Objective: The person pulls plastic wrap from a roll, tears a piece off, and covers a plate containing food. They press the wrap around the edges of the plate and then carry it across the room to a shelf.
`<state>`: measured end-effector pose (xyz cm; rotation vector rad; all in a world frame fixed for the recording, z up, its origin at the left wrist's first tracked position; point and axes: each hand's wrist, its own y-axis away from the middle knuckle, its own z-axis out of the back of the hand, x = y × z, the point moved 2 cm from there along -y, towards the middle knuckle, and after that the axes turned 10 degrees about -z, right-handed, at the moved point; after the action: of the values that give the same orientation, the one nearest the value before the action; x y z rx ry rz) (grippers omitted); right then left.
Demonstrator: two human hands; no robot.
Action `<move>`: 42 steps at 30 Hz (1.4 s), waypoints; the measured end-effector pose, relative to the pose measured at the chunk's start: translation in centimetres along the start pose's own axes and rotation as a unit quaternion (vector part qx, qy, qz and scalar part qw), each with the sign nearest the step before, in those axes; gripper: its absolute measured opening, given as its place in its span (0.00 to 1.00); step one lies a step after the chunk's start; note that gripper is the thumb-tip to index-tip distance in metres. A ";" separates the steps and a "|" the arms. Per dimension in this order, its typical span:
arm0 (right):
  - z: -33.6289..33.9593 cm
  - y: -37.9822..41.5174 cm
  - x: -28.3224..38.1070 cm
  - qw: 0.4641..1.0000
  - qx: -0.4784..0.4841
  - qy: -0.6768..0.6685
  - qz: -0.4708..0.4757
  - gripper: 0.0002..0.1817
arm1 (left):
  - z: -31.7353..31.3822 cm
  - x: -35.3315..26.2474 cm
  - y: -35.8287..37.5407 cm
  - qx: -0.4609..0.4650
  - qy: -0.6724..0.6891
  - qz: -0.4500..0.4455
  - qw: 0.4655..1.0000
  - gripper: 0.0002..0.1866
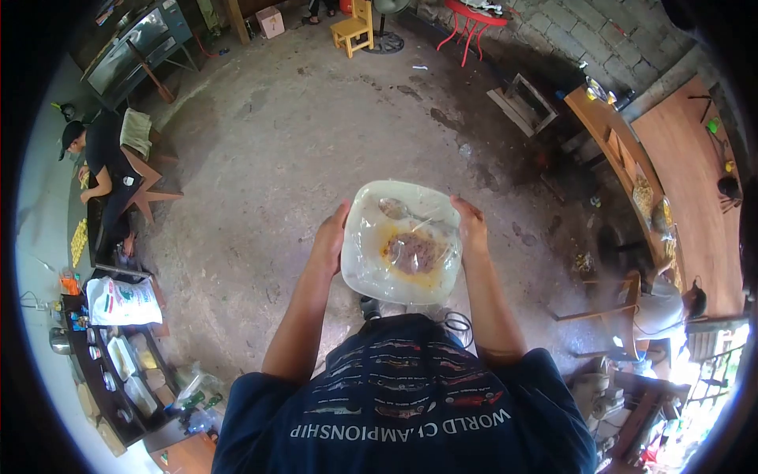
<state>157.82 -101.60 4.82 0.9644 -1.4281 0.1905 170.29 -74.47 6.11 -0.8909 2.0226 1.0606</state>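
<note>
A pale, squarish bowl (pixel 365 268) is held up in front of my chest, between both hands. Clear, shiny plastic wrap seems to cover its top. Inside lie a brownish-purple food mass (pixel 416 253) with orange stains around it and a spoon (pixel 395 208) near the far rim. My left hand (pixel 334 231) grips the bowl's left edge. On the opposite edge, my right hand (pixel 471 224) has its fingers round the rim, partly hidden beneath it.
A person in a black cap (pixel 110 170) sits at the left bench. Another person (pixel 663 310) sits at the right by a long wooden table (pixel 691 197). Ahead stand a yellow chair (pixel 353 30), a fan and a red table (pixel 476 13). A white sack (pixel 124 302) lies left.
</note>
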 end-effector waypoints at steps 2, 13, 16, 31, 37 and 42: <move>-0.7 -1.6 0.1 1.000 0.006 -0.027 -0.009 0.15 | -0.3 -0.6 -1.0 -0.002 0.011 0.012 1.000 0.29; -3.8 -13.4 6.1 0.998 0.003 -0.059 0.005 0.14 | -3.1 -4.2 -7.8 -0.156 -0.354 -0.372 0.843 0.18; -3.6 -18.4 7.1 0.997 0.014 -0.065 0.042 0.16 | -6.4 -6.1 -9.5 -0.107 -0.484 -0.355 0.792 0.12; -4.1 -31.3 14.6 0.997 -0.002 -0.078 -0.005 0.13 | -11.0 -5.7 -22.7 -0.127 -0.250 -0.187 0.941 0.05; -4.1 -34.7 14.7 0.995 0.033 -0.096 0.002 0.13 | -10.5 -5.4 -25.7 -0.091 -0.434 -0.252 0.860 0.13; -6.1 -36.6 16.0 0.999 0.039 -0.033 0.010 0.15 | -13.3 -8.1 -28.6 -0.153 -0.559 -0.394 0.713 0.22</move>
<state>188.98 -127.34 3.65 1.0279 -1.5008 0.2319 194.46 -96.28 6.97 -0.8066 0.3614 1.0091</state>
